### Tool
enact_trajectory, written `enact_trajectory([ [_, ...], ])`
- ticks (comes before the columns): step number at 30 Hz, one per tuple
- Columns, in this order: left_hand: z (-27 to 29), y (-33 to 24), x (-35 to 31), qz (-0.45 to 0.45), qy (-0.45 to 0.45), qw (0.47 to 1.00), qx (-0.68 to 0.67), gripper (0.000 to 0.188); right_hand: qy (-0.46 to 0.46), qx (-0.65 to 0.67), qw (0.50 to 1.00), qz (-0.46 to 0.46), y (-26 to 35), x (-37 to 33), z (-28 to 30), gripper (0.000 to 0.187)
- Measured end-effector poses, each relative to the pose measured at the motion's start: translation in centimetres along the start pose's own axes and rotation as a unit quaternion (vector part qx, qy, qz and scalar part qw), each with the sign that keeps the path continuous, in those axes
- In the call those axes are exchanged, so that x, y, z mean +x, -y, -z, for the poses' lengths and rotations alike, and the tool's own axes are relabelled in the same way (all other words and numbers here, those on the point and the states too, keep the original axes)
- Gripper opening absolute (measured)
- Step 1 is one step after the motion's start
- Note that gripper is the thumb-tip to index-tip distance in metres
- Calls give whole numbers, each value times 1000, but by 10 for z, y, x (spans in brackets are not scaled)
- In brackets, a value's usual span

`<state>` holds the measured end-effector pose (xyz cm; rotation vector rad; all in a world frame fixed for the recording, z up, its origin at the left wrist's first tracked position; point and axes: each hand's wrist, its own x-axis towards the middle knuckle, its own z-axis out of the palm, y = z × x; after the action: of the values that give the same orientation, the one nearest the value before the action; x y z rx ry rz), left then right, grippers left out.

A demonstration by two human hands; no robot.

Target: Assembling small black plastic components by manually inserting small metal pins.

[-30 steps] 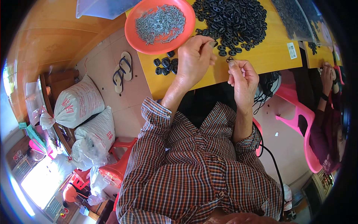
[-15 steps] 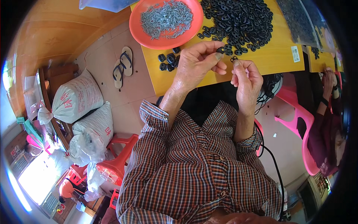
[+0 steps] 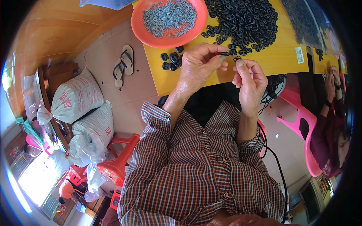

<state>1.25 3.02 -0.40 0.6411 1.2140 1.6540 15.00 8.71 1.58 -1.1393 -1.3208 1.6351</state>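
My left hand (image 3: 198, 66) pinches a small black plastic piece (image 3: 225, 54) between thumb and forefinger above the near edge of the yellow table (image 3: 279, 60). My right hand (image 3: 249, 81) pinches another small black piece (image 3: 237, 58) at its fingertips, almost touching the left one. A big heap of black oval pieces (image 3: 245, 19) lies just beyond both hands. An orange plate (image 3: 152, 37) filled with small grey metal pins (image 3: 169, 17) stands to the left of the heap. A small cluster of black pieces (image 3: 170, 60) lies left of my left hand.
Another person (image 3: 332, 113) sits at the right by a pink chair (image 3: 305, 128), hands at the table edge. Sandals (image 3: 123, 68) lie on the tiled floor at the left, with white sacks (image 3: 77, 100) and a red stool (image 3: 120, 162). A black cable (image 3: 273, 158) hangs at my right.
My left hand lifted from the heap with a black piece and brought it toward the piece in my right hand. The view shifted slightly.
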Motion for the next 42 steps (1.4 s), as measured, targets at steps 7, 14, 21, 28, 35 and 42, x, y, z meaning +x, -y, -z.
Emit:
enact_trajectory([
  [7, 1, 3, -1, -106, 17, 978, 177, 18, 4, 44, 999, 1, -2, 2, 0, 13],
  [14, -2, 6, -2, -135, -1, 973, 186, 24, 11, 81, 997, -4, -4, 1, 3, 14],
  [21, -6, 5, -5, -116, -16, 982, 151, 28, 9, 91, 996, -6, -4, 0, 4, 14],
  [28, -4, 2, -8, -63, 18, 984, 164, 28, 5, 66, 998, 13, -4, -2, 3, 14],
  [35, 2, 15, -8, -19, 7, 998, 65, 25, 25, -14, 997, 73, -1, -9, -2, 13],
  [42, -5, 3, -11, 85, 8, 996, -38, 24, 29, 9, 996, 88, -3, -9, -2, 13],
])
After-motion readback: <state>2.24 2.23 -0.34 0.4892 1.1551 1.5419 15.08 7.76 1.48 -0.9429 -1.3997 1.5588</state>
